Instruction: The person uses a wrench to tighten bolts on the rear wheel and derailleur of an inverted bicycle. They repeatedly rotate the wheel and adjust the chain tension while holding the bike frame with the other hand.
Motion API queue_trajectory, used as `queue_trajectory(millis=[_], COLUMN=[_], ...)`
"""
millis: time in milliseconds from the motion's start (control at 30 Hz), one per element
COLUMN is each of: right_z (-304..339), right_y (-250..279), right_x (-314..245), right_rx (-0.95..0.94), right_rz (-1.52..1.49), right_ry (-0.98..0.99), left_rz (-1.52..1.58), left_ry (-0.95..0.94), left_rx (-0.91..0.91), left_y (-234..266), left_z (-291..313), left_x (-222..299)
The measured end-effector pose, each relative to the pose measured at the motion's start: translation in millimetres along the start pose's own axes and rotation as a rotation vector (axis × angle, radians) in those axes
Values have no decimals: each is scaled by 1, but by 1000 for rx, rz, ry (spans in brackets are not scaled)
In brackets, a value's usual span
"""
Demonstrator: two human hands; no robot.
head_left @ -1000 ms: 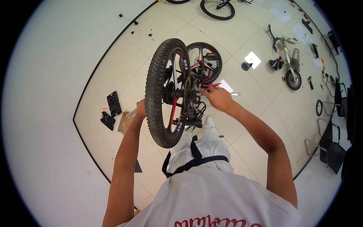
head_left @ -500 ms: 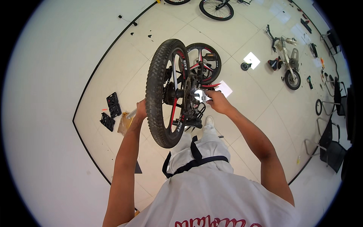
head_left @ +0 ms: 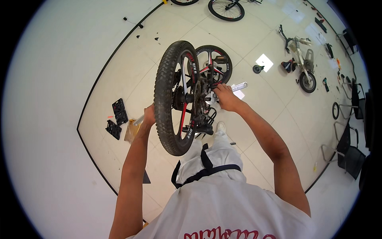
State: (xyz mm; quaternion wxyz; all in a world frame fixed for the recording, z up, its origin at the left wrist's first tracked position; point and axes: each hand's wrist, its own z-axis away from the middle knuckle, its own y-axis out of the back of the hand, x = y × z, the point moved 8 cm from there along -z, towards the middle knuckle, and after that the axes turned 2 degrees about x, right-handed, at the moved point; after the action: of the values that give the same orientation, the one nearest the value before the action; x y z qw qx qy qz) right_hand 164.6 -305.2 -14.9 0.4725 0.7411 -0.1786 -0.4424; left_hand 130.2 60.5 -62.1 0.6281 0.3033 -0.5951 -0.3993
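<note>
An upturned black bicycle with red trim stands in front of me, its knobby rear wheel (head_left: 169,99) nearest and a second wheel (head_left: 217,63) behind. My left hand (head_left: 149,115) sits against the left side of the big tyre, closed on a silver tool handle (head_left: 139,120). My right hand (head_left: 226,96) grips the drivetrain beside the chainring (head_left: 197,101), and a silver wrench (head_left: 239,86) sticks out past its fingers. A pedal (head_left: 220,59) points up above it.
Black pedal-like parts (head_left: 118,112) and a brown packet (head_left: 130,131) lie on the tiled floor to the left. A small partly built bike (head_left: 300,63) stands at right, a loose wheel (head_left: 226,8) at the top, chairs (head_left: 346,151) along the right edge.
My right hand has drawn in from the wrench's outer end toward the crank, close against the chainring. The left hand and wheel have stayed put.
</note>
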Motion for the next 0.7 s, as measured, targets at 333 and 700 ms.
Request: queue_trajectory(millis=[333,700], right_z=[0,52], right_y=[21,9], right_x=[-21,-31], right_rx=[-223,142], right_rz=[176,-250], right_ry=[5,-88], left_rz=[-2,34], left_ry=[-31,-9], left_rx=[2,29], left_y=[3,2], left_z=[3,0], left_x=[1,0])
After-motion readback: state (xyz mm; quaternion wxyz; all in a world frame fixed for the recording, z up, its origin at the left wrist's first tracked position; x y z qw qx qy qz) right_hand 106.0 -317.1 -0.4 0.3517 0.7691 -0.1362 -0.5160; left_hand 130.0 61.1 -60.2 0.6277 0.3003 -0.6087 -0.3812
